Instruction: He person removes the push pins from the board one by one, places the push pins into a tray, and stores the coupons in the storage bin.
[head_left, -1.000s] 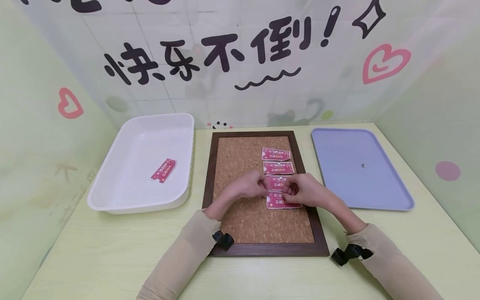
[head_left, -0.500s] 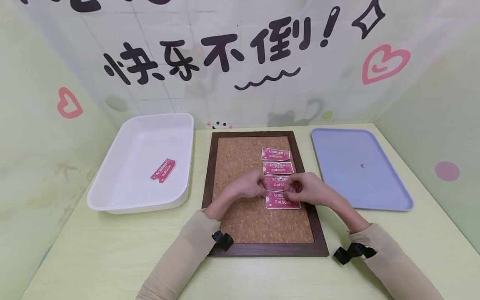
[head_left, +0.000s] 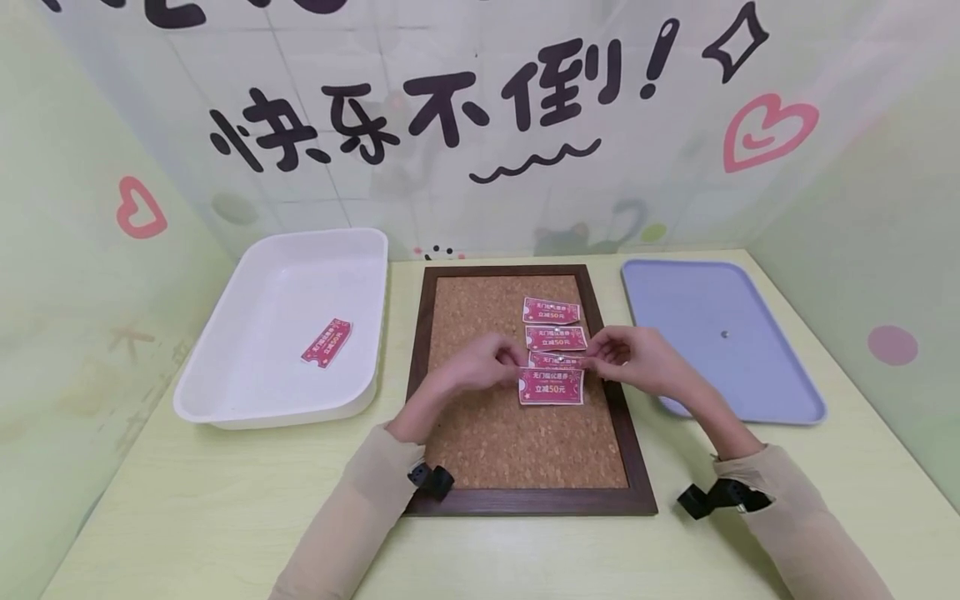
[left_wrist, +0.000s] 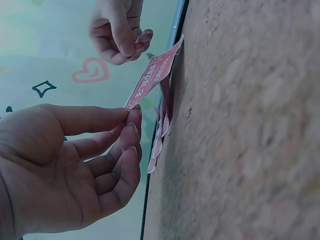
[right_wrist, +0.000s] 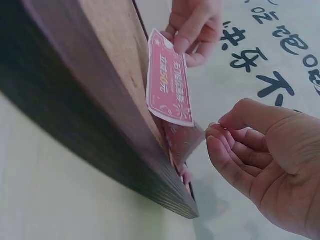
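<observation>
In the head view, my left hand [head_left: 489,361] pinches a pink paper coupon [head_left: 551,387] by its upper left corner. That coupon is lifted at a slant off the corkboard [head_left: 517,450] and overlaps the lower half of the third coupon [head_left: 551,360]. Two more coupons, an upper one [head_left: 551,311] and a second [head_left: 555,338], sit above it, fixed with small tacks. My right hand [head_left: 637,358] is at the third coupon's right end, thumb and index tips together. A tiny pale thing [right_wrist: 220,127] shows between them; I cannot tell what it is.
A white tray [head_left: 195,392] on the left holds one loose coupon [head_left: 327,342]. On the right, a blue-grey tray [head_left: 750,392] carries a single tack [head_left: 724,334]. The board's dark wooden frame [head_left: 540,500] forms a raised edge on the table [head_left: 300,500].
My left hand has shifted left, raising the lowest coupon up and leftward over the third one. My right hand has left that coupon and moved up and right.
</observation>
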